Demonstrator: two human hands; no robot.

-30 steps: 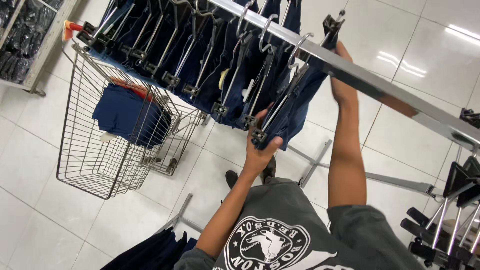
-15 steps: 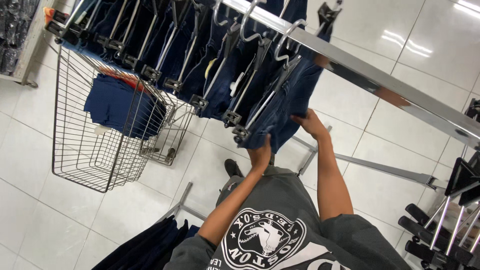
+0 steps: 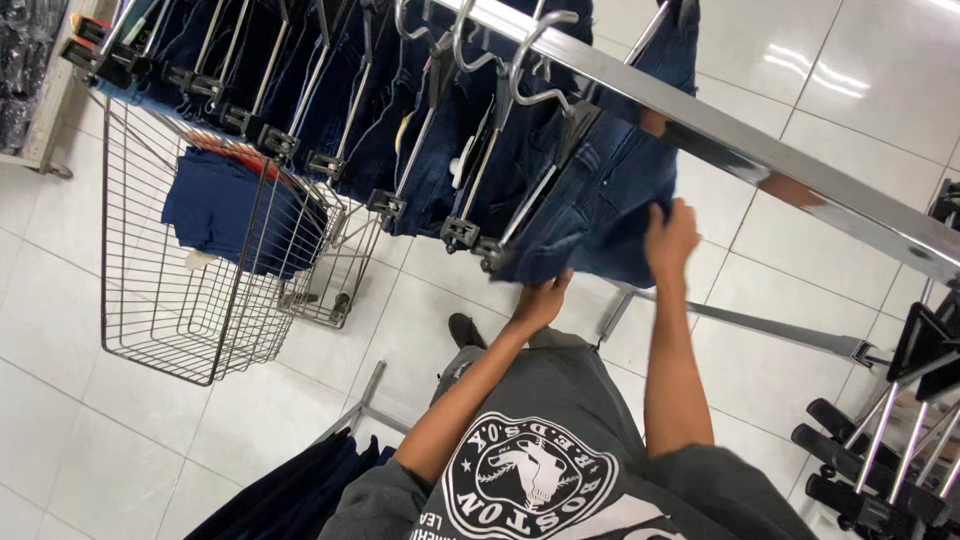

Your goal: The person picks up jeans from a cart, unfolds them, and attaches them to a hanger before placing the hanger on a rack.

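Both hands have come down from the rail to the hem of the end pair of jeans. The left hand, which a second ago reached up by the hangers, now grips the lower edge; the right hand, off the rail, seems to close on the side, though its fingers are partly hidden. The jeans hang from the rail, beside the wire cart, so the hanging looks done and the straightening begun.

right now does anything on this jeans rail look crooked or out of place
Mostly tidy. The one oddity is the end pair of dark jeans on the chrome rail: it hangs skewed, its lower edge pulled aside between the left hand and right hand. The other pairs hang in an even row.
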